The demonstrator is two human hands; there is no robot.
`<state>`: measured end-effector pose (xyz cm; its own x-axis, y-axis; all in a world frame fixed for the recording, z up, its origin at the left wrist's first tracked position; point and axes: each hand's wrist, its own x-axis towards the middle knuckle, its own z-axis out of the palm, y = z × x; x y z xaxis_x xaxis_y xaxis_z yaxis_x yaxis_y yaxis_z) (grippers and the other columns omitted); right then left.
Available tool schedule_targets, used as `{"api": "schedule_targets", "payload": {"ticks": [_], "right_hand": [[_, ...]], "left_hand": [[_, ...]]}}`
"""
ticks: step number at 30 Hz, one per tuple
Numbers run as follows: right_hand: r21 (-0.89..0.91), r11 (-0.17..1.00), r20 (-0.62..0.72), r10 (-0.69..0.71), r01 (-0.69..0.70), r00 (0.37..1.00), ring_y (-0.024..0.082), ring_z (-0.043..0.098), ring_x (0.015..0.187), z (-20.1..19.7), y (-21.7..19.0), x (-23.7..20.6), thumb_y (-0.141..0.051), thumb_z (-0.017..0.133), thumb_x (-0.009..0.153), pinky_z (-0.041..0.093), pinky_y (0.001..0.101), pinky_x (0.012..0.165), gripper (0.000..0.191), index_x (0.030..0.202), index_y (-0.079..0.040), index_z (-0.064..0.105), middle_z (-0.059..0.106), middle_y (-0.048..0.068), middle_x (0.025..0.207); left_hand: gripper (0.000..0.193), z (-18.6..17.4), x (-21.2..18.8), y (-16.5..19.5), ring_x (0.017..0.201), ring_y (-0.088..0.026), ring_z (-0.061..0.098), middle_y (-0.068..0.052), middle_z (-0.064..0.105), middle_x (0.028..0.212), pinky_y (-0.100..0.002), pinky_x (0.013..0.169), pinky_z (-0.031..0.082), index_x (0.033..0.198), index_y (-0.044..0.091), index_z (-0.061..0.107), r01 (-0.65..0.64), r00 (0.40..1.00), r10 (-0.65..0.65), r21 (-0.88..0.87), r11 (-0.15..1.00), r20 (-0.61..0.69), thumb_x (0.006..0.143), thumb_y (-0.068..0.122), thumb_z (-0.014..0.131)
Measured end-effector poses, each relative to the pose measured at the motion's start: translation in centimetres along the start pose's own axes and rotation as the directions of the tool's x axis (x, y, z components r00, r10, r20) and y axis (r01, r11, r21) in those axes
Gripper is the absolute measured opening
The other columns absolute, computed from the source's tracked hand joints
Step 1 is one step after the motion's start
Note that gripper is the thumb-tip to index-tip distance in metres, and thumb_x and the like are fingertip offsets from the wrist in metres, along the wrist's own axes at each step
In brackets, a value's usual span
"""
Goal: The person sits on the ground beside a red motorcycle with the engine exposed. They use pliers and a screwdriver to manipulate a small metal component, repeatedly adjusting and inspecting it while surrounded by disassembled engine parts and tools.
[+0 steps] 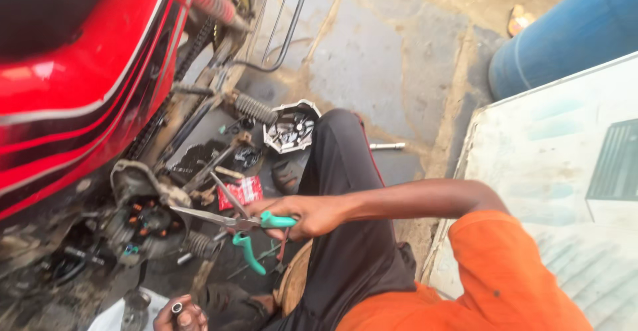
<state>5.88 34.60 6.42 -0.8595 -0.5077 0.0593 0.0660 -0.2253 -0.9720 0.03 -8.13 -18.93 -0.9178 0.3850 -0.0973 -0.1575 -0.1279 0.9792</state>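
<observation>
My right hand [302,213] grips a pair of green-handled scissors [247,223]. Their metal blades are spread apart and point left at the exposed engine side [147,223] of a red motorcycle [73,85], where coloured wires show. One green handle hangs loose below the hand. My left hand [181,316] is at the bottom edge, partly cut off, with its fingers closed around a small metal tube [177,308]. My black-trousered knee [339,171] rises between the hands and the ground.
A removed engine cover [291,128] lies on the concrete beside a red packet [242,190] and small parts. A metal rod [387,146] lies farther right. A blue barrel [571,32] and a pale flat panel [565,171] stand on the right.
</observation>
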Motion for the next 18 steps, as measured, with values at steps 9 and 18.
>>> {"api": "schedule_targets", "payload": {"ticks": [9,18], "right_hand": [[0.240,0.928,0.058,0.281,-0.287,0.958,0.025,0.072,0.109,-0.9,2.0,0.2,0.011,0.054,0.078,0.062,0.0366,0.085,0.021,0.094,-0.001,0.053,0.062,0.015,0.119],[-0.743,0.622,-0.007,0.364,-0.248,0.931,0.030,0.071,0.073,-1.9,-3.1,2.1,-0.014,0.067,0.077,0.053,0.0455,0.067,0.015,0.088,-0.005,0.071,0.070,0.013,0.073]], "left_hand": [[0.063,2.8,4.9,1.6,0.050,-0.008,0.050,-0.005,0.058,0.066,-0.023,0.046,0.041,0.129,-0.001,0.063,-0.115,0.973,0.088,0.117,0.986,0.213,0.091,0.049,0.067],[0.031,7.1,6.2,13.9,0.080,-0.011,0.057,-0.002,0.060,0.090,-0.023,0.078,0.045,0.116,0.002,0.066,-0.366,0.927,0.298,0.387,0.846,0.227,0.107,0.030,0.055]]}}
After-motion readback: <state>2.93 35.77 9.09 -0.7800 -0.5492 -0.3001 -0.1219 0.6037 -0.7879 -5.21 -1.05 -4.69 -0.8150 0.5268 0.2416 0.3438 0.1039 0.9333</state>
